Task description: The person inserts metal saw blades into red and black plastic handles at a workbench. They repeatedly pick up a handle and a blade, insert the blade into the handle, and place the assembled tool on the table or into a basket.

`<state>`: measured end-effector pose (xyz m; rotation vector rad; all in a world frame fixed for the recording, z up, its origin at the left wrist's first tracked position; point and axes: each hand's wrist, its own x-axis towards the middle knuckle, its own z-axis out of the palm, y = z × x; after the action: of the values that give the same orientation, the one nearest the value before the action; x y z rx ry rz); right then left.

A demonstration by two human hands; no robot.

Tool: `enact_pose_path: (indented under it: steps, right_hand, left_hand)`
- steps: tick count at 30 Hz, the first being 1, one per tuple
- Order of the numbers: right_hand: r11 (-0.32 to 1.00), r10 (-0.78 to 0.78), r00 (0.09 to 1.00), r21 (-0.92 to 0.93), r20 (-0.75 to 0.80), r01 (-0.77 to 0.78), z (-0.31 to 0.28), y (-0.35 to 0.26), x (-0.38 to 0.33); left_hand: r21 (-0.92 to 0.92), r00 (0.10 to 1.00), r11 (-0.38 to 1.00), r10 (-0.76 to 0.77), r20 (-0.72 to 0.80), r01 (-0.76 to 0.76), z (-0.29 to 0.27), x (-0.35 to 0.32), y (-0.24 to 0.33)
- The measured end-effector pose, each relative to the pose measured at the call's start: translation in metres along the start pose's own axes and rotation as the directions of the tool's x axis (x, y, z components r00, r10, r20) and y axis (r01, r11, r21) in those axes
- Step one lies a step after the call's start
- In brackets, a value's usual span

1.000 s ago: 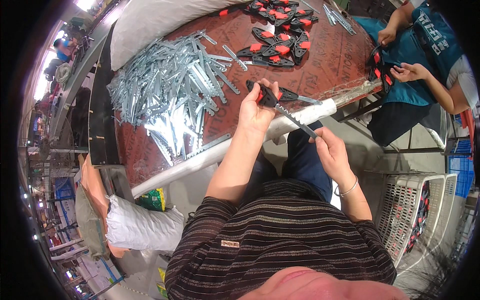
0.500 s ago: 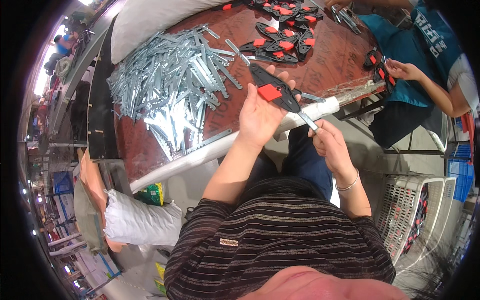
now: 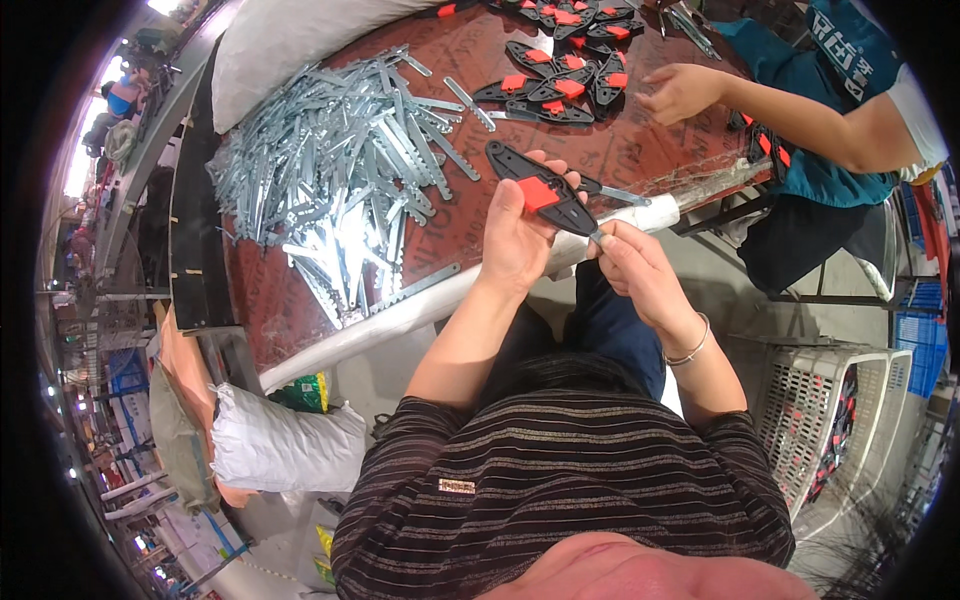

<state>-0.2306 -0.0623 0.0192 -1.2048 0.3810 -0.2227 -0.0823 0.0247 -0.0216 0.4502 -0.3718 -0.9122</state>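
My left hand [image 3: 512, 245] is closed round a black, leaf-shaped plastic holder [image 3: 568, 210] with a red tab [image 3: 538, 193] at its middle, the thumb pressing near the tab. At the holder's lower right tip, my right hand [image 3: 642, 275] pinches a flat metal strip [image 3: 597, 237]. Only a short bit of the strip shows between the holder and my fingertips. Both hands are above the table's near edge. To their left lies a large heap of toothed metal strips [image 3: 330, 165]. Beyond them are several more black holders with red tabs [image 3: 568, 88].
A co-worker's hand [image 3: 685, 93] reaches over the table [image 3: 480, 215] from the right. A white padded edge [image 3: 400, 318] runs along its front. A white sack [image 3: 285, 440] stands at lower left, a pale plastic crate [image 3: 795, 425] with black and red parts at lower right.
My right hand has moved up and left toward the holder, and much less of the strip shows. The co-worker's arm has reached farther over the table toward the holders.
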Motion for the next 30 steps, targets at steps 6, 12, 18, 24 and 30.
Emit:
enact_pose_path:
  steps: [6,12,18,24,30]
  right_hand:
    - [0.940,-0.080,0.977,-0.340,-0.198,0.008,-0.045,-0.006,0.030]
    - [0.054,-0.522,0.852,-0.998,-0.041,-0.015,-0.095,0.000,0.075]
    - [0.059,-0.429,0.900,-0.992,0.079,0.116,0.000,-0.014,0.141]
    - [-0.130,-0.407,0.904,-0.988,0.129,0.083,0.024,0.020,0.254]
    - [-0.046,0.043,0.999,-0.998,-0.033,-0.031,0.045,-0.003,0.280]
  left_hand:
    - [0.232,0.959,0.961,0.201,-0.198,-0.153,-0.021,0.015,0.020]
    - [0.580,0.734,0.730,0.607,-0.306,-0.362,-0.051,0.028,0.063]
    - [0.606,0.735,0.730,0.593,-0.329,-0.317,-0.064,0.028,0.056]
    - [0.652,0.761,0.706,0.575,-0.302,-0.275,-0.071,0.032,0.051]
    - [0.634,0.762,0.719,0.571,-0.305,-0.285,-0.070,0.033,0.051]
